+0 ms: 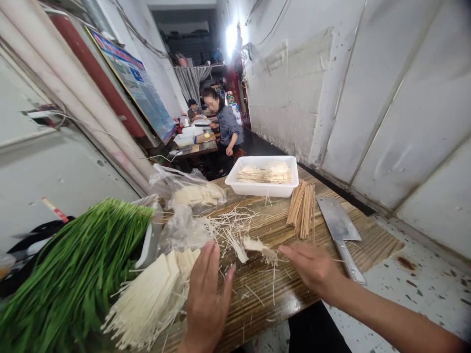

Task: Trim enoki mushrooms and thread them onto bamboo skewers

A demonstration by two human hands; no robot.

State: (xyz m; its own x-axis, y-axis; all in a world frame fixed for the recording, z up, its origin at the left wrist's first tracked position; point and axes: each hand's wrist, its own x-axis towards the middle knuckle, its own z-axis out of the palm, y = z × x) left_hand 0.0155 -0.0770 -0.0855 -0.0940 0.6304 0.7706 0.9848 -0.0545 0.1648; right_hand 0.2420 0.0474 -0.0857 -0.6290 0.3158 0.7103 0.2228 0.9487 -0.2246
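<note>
Green stalks point(84, 264), table's point(290, 289) left edge: cut off by picture's left side. White tray point(150, 241) beneath: largely hidden. Table's far left corner: covered by plastic bag point(165, 180). Thin stick point(338, 260): middle hidden by right hand point(312, 267); grip cannot be told. Rear-table goods point(184, 139): too small to be identified.

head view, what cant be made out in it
All in the head view:
Right hand: its back hides the palm, so any grip is unclear.
White tub: front wall and contents hide its bottom.
Green stalks: cut off by the left edge.
Poster: print too small and blurred.
</note>
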